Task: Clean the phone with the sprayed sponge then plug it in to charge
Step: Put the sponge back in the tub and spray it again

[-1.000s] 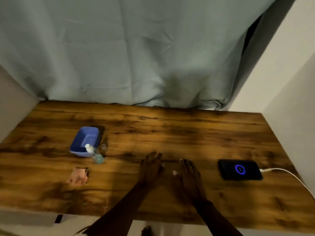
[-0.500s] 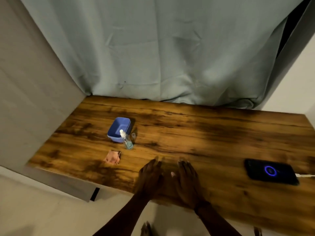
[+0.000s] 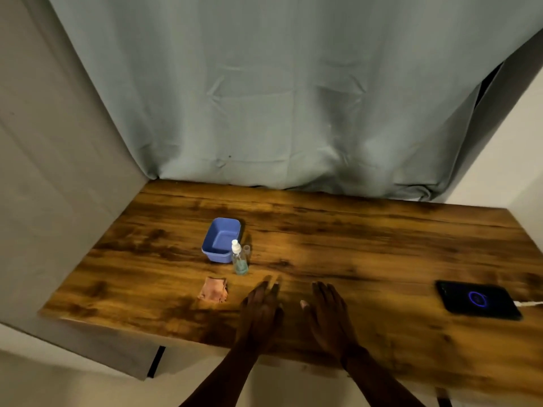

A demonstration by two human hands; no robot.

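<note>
A black phone (image 3: 478,299) lies flat at the right of the wooden table (image 3: 338,239), its screen showing a blue ring. A white cable (image 3: 529,304) is plugged into its right end. A pinkish sponge (image 3: 214,292) lies near the front left. Just behind it stands a small clear spray bottle (image 3: 239,261) with a white nozzle; its clear cap (image 3: 246,250) stands beside it. My left hand (image 3: 260,306) and my right hand (image 3: 329,312) lie flat on the table side by side, fingers straight, holding nothing.
A blue plastic tub (image 3: 221,239) sits behind the bottle. A grey-green curtain (image 3: 279,98) hangs along the table's back edge. A grey panel (image 3: 58,201) bounds the left side and a pale wall (image 3: 523,160) the right.
The view has swung left and pulled back, so the phone now sits near the right edge. Both hands stay flat on the table, a little further apart.
</note>
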